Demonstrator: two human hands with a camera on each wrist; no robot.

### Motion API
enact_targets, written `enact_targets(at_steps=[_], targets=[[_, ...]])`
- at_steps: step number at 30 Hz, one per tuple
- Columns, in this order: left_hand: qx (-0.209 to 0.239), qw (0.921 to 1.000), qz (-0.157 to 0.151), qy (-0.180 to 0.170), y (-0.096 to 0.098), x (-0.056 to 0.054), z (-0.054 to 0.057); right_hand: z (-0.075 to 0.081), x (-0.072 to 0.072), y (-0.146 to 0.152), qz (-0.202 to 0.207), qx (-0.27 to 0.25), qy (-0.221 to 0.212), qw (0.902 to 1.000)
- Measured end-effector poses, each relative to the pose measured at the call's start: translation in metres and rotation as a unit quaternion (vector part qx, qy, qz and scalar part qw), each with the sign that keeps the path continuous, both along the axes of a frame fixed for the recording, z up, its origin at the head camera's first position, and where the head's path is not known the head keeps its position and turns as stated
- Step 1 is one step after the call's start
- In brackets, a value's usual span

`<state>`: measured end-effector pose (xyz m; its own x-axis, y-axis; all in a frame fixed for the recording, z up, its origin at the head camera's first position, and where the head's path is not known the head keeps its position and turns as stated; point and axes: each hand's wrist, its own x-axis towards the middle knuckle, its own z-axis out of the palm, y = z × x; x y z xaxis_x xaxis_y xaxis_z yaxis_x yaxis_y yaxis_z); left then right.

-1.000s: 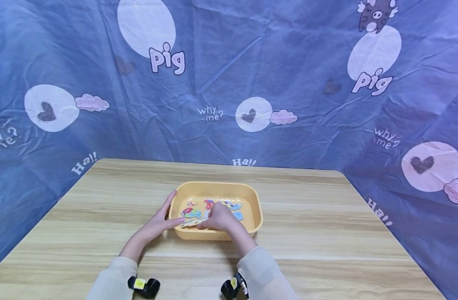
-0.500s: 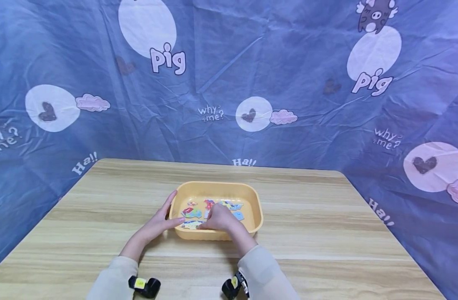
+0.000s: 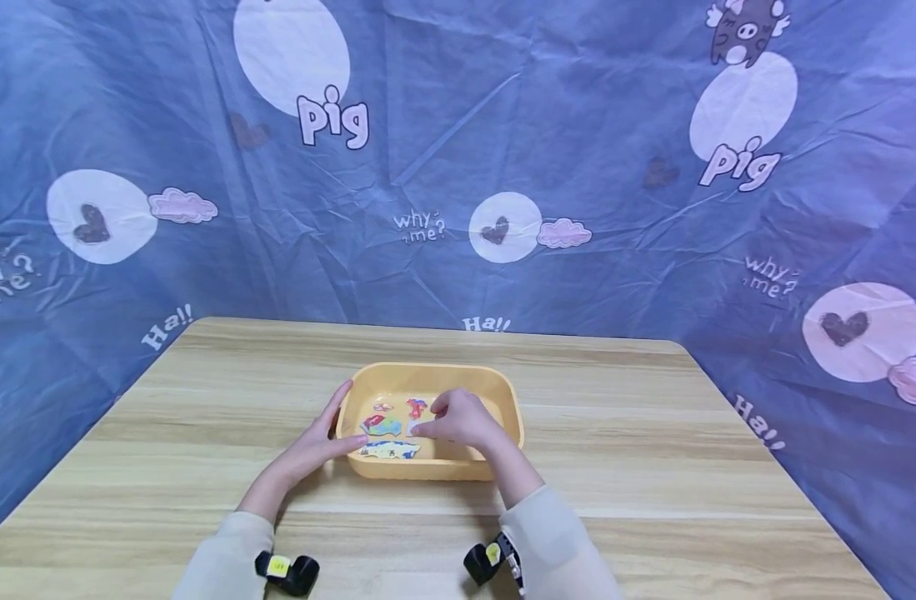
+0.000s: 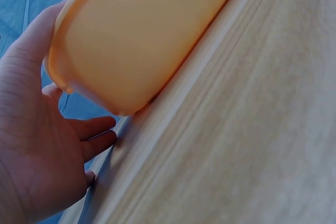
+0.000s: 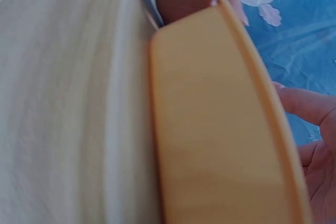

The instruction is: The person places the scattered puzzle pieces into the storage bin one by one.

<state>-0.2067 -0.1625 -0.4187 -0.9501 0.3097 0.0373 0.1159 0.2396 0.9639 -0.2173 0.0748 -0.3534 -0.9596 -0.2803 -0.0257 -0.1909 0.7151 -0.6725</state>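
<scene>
A shallow yellow tray [image 3: 427, 472] stands on the table. My left hand [image 3: 317, 444] holds its left end, thumb over the near rim and fingers along the outer wall. In the tray lie flat printed puzzle-like pieces: a cream-and-blue piece [image 3: 390, 450] at the near left, a green-and-red piece [image 3: 382, 426] behind it, a small reddish piece [image 3: 383, 407] and a red-blue piece [image 3: 416, 407]. Over the tray's middle is my right hand [image 3: 468, 419], thumb and index finger apart, with its thumb tip by a pale piece [image 3: 412, 427]. It hides the tray's right part.
A wooden table [image 3: 653, 450] extends around the tray on every side. Beyond its far edge hangs a blue printed cloth [image 3: 458, 283]. Each wrist carries a black camera, the left camera [image 3: 288, 573] and the right camera [image 3: 492, 560].
The right hand has let the cream-and-blue piece come down flat at the near left of the tray, then moved up and to the right. My left hand stays on the tray.
</scene>
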Motion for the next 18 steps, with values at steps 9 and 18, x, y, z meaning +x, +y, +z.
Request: enact_targets(at_steps=[9,18], targets=[[-0.010,0.9999,0.008,-0.010,-0.001,0.001,0.004,0.012,-0.004,0.022,0.012,-0.022,0.024,0.9994],[-0.083,0.9956,0.034,0.028,-0.005,0.003,0.014,0.031,-0.006,0.047,0.000,-0.020,0.057,0.9982]])
